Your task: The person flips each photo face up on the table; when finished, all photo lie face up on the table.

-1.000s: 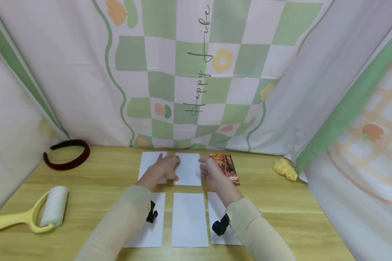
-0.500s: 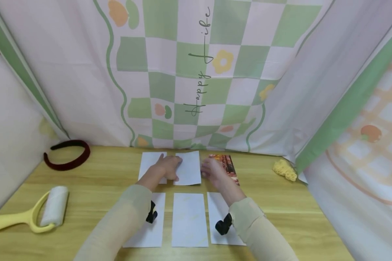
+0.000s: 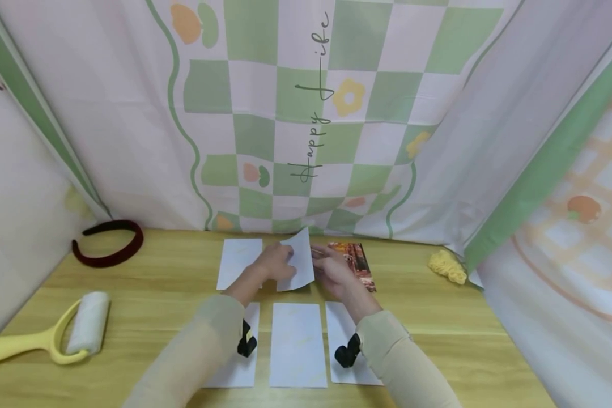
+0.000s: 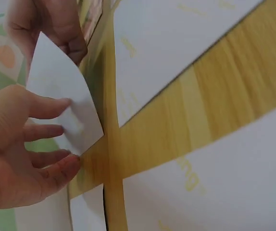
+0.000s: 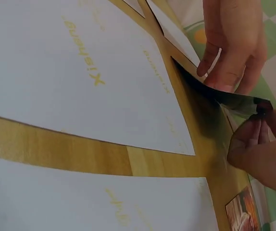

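A photo print [image 3: 300, 262] lifts off the table in the back row's middle, white back upward and bent; its dark glossy underside shows in the right wrist view. My right hand [image 3: 331, 269] pinches its right edge between thumb and fingers [image 5: 251, 130]. Extended fingers of my left hand [image 3: 275, 262] touch the white back [image 4: 63, 96] near its left side. A face-down print [image 3: 238, 263] lies left of it. To the right, partly behind my right hand, lies a face-up print [image 3: 356, 262] with a red and orange picture.
Several face-down prints, such as the middle one [image 3: 298, 345], form a front row under my forearms. A dark red headband [image 3: 109, 258] and a yellow-handled lint roller [image 3: 86, 323] lie left. Yellow yarn [image 3: 447, 266] sits right, before the curtain [image 3: 306, 113].
The middle back print lay flat at first; its right edge has risen and the sheet now bends upward. My right hand has gone from beside it to pinching its edge.
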Motion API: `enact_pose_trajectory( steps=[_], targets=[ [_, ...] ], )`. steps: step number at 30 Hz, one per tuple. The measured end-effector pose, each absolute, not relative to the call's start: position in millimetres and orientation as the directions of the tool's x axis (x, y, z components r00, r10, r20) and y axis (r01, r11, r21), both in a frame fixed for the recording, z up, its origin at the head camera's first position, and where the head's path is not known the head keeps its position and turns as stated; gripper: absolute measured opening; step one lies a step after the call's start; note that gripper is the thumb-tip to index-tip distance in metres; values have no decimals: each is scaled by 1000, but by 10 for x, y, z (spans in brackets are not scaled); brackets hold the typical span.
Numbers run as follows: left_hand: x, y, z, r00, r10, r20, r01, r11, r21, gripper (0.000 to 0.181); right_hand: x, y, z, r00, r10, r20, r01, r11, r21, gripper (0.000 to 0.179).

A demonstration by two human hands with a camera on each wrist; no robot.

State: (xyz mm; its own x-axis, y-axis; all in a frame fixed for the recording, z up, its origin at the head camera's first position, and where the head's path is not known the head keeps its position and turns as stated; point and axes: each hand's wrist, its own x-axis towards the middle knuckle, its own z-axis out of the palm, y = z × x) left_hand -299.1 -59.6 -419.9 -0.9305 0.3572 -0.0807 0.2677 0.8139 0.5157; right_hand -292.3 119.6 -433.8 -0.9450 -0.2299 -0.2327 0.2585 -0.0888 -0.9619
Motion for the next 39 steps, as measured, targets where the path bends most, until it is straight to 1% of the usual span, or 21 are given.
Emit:
enact_pose_trajectory(
  steps=[2, 5, 8, 10, 12, 14, 17, 19, 22, 24, 26, 27, 30, 32, 34, 36, 39],
  targets=[
    [-2988, -566, -4206, -944, 324, -67, 229, 786, 574, 53, -2919, 1198, -4348, -946, -234, -226, 255, -99, -962, 62],
    [-2991, -532, -4222, -958, 275, -79, 156, 733, 662, 58, -2904, 1202, -4337, -942, -250, -225, 259, -111, -959, 65],
    [-3012, -505, -4237, -965, 245, -99, 83, 639, 765, 64, -2882, 1199, -4313, -929, -292, -227, 276, -136, -952, 71],
    [-3027, -487, -4236, -962, 238, -135, 17, 545, 838, 65, -2869, 1192, -4298, -918, -323, -229, 290, -154, -945, 73],
    [-3039, -474, -4216, -946, 254, -203, -83, 416, 905, 68, -2854, 1183, -4283, -909, -348, -230, 302, -167, -939, 72],
    [-3057, -470, -4193, -922, 276, -273, -187, 300, 935, 70, -2842, 1168, -4261, -899, -373, -228, 308, -169, -936, 69],
    [-3080, -488, -4164, -883, 309, -353, -320, 153, 935, 72, -2831, 1137, -4235, -889, -397, -228, 303, -139, -943, 63],
    [-3103, -511, -4171, -870, 329, -367, -362, 79, 929, 72, -2830, 1113, -4228, -885, -409, -221, 283, -98, -954, 61],
    [-3121, -558, -4208, -857, 375, -355, -411, -79, 908, 73, -2835, 1077, -4239, -882, -420, -213, 253, -41, -967, 61],
    [-3131, -594, -4249, -847, 415, -333, -441, -199, 875, 73, -2841, 1056, -4259, -879, -430, -206, 227, 3, -974, 61],
    [-3133, -635, -4283, -840, 445, -309, -462, -291, 838, 72, -2838, 1038, -4279, -881, -431, -194, 171, 90, -981, 62],
    [-3136, -653, -4300, -839, 454, -299, -468, -324, 822, 71, -2831, 1032, -4289, -884, -428, -189, 132, 160, -978, 62],
    [-3142, -697, -4335, -841, 457, -291, -471, -350, 810, 67, -2806, 1017, -4311, -887, -431, -165, -20, 393, -919, 63],
    [-3147, -716, -4355, -845, 445, -297, -463, -330, 822, 66, -2788, 1010, -4318, -887, -444, -129, -142, 527, -838, 62],
    [-3152, -731, -4371, -854, 422, -305, -445, -287, 848, 66, -2779, 1008, -4322, -881, -461, -111, -235, 627, -743, 62],
    [-3155, -745, -4382, -861, 399, -317, -427, -225, 876, 67, -2772, 1009, -4326, -879, -464, -107, -294, 705, -645, 60],
    [-3158, -752, -4400, -879, 347, -326, -381, -102, 919, 70, -2762, 1014, -4331, -882, -448, -145, -318, 794, -517, 59]
  ],
)
